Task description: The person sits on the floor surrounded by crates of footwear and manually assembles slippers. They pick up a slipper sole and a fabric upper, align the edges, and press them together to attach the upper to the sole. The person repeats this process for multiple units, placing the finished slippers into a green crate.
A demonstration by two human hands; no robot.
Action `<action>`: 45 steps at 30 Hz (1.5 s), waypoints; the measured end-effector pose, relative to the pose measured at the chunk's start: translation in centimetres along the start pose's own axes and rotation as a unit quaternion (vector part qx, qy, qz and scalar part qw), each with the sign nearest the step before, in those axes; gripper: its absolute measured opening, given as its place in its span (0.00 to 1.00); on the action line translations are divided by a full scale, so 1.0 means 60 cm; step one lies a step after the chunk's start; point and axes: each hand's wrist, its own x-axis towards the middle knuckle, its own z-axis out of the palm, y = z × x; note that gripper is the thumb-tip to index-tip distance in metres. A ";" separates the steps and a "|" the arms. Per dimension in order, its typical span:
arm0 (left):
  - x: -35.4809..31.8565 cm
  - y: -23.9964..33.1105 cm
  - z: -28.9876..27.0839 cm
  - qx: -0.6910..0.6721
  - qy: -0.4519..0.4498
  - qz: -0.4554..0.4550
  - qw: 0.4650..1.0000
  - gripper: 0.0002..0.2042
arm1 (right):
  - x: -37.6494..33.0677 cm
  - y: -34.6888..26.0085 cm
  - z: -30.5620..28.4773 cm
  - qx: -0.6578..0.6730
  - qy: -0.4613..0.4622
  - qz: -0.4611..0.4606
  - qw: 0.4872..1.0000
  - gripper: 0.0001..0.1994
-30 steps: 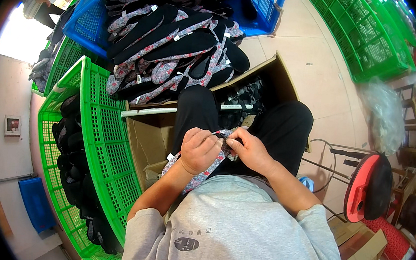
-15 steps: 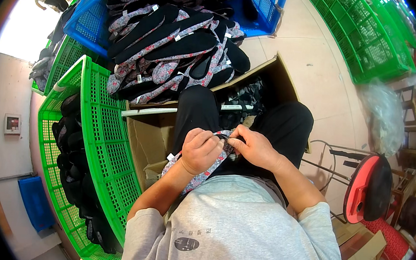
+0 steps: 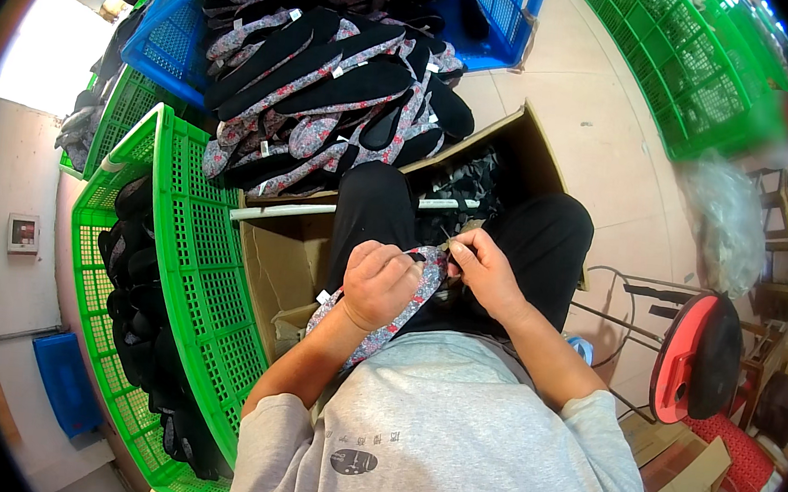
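Left side: tall green crate of moulded plastic, walls pierced in a square lattice. Low in view: grey shirt, soft, heathered knit. Ahead: blue crate, similar openwork plastic. In and in front of it: heap of slippers, long rounded soles in matte black, sides in flowered cloth. Nearer: brown cardboard box, flaps splayed. Across it: straight, smooth white pipe. Just ahead of the shirt, at both hands: one slipper, flowered, limp, curved. Left hand curled over it, grip pinching the cloth. Right hand just beside its upper end, grip with thumb and forefinger pressed together. At the slipper's left edge: small white tag.

Blue crate cut off above. Dark bundles in the green crate, hard to make out. Middle of the slipper hidden under the left hand. Anything between the right fingertips: too small to tell.
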 end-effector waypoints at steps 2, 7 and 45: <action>0.003 -0.002 -0.001 -0.006 0.014 -0.026 1.000 0.07 | -0.010 -0.009 0.012 -0.008 0.005 0.017 1.000 0.10; 0.001 -0.003 -0.003 -0.114 0.009 -0.116 0.987 0.06 | -0.023 -0.014 0.050 0.048 -0.037 0.031 0.998 0.17; 0.126 0.018 -0.022 -0.060 -0.078 -0.329 0.939 0.11 | 0.028 -0.077 0.072 -0.155 0.091 -0.136 0.974 0.26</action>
